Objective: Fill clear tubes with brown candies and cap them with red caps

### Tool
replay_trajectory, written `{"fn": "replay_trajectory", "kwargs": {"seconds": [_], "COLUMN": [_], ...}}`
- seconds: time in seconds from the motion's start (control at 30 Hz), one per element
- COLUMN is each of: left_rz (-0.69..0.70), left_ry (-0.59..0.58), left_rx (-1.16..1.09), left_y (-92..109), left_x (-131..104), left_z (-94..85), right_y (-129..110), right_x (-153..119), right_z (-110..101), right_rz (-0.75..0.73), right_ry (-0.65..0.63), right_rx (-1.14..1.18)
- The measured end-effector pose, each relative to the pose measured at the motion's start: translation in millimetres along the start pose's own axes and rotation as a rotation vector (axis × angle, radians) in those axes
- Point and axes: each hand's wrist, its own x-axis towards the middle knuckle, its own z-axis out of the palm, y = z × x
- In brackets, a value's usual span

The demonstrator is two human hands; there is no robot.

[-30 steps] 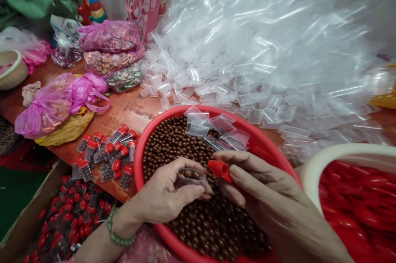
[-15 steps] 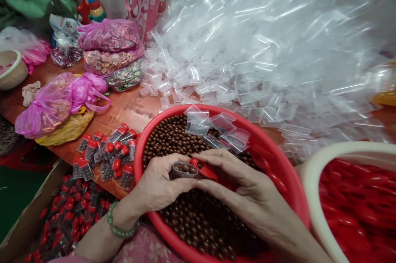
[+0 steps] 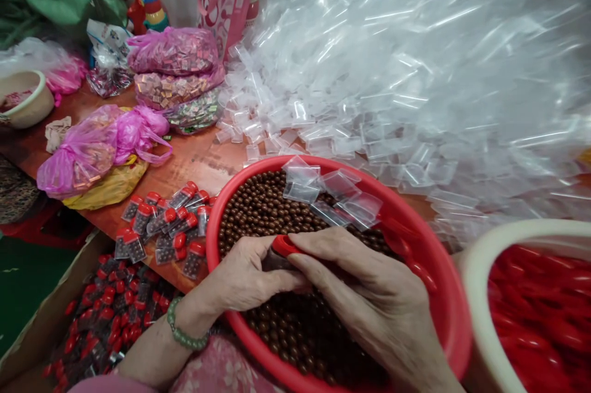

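My left hand (image 3: 253,276) is closed around a small clear plastic container (image 3: 274,262), mostly hidden by the fingers. At its mouth sits a red cap (image 3: 285,245), pinched between the thumb and fingers of my right hand (image 3: 364,282). Both hands are over a red basin (image 3: 213,239) that holds many round brown balls (image 3: 263,205). Several clear empty sleeves (image 3: 302,178) lie on the balls at the far side, and red caps (image 3: 410,251) rest along the basin's right inner wall.
Filled red-capped containers (image 3: 161,220) lie on the table left of the basin, with more in a cardboard box (image 3: 46,300) below. Clear sleeves (image 3: 406,85) are heaped behind. A cream tub (image 3: 475,276) of red parts stands at right; pink bags (image 3: 83,146) lie at left.
My right hand has brought the red cap over onto the container's mouth, covering the brown balls that showed inside it. The view has shifted slightly left.
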Motion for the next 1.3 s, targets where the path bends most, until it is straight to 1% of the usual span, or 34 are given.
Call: {"fn": "replay_trajectory", "kwargs": {"seconds": [0.1,0.23,0.33,0.4,0.47,0.57,0.67,0.73,0.83,0.9,0.97,1.07,1.17,1.23,1.3], "left_rz": [-0.032,-0.061,-0.052,-0.049,-0.053,-0.083,-0.127,-0.148,-0.185,-0.222,-0.248,-0.242,-0.226,-0.208,-0.19], "left_ry": [0.015,0.036,0.01,-0.012,-0.035,-0.072,-0.114,-0.119,-0.125,-0.142,-0.151,-0.141,-0.109,-0.085,-0.071], "left_rx": [-0.016,-0.007,0.025,0.033,0.021,-0.02,-0.129,-0.233,-0.356,-0.396,-0.403,-0.386,-0.35,-0.315,-0.286], "left_y": [-1.5,-2.4,-2.3,-1.9,-1.3,-1.2,-3.2,-4.9,-5.7,-5.1,-4.6,-5.5,-8.3,-10.1,-11.0], "left_x": [-0.9,-2.5,-2.8,-2.5,-1.6,0.3,2.3,3.8,6.4,7.8,8.7,8.9,8.0,7.0,5.9], "left_z": [-0.7,-3.0,-4.1,-5.0,-6.7,-11.4,-17.3,-20.5,-23.0,-23.4,-23.4,-23.4,-23.4,-23.3,-23.1], "right_y": [1.5,1.3,0.6,1.7,3.8,6.7,6.9,6.2,4.9,4.2,3.7,3.1,2.8,2.3,1.4], "right_x": [-2.2,-2.9,0.0,1.5,1.5,-0.3,-0.9,-0.4,1.1,3.1,6.8,14.8,21.3,23.3,23.7], "right_z": [2.2,-1.8,-4.6,-5.6,-5.9,-4.3,-0.8,1.1,0.4,-3.4,-8.4,-13.5,-13.6,-14.6,-19.6], "right_rz": [-0.006,0.022,-0.007,0.018,0.083,0.163,0.238,0.341,0.508,0.564,0.549,0.406,0.262,0.203,0.152], "right_ry": [-0.029,-0.06,-0.071,-0.11,-0.121,-0.061,-0.027,0.018,0.132,0.146,0.098,-0.011,-0.148,-0.229,-0.261], "right_rx": [-0.026,-0.058,-0.058,-0.016,0.052,0.102,0.102,0.134,0.171,0.181,0.178,0.138,0.098,0.065,-0.004]}}
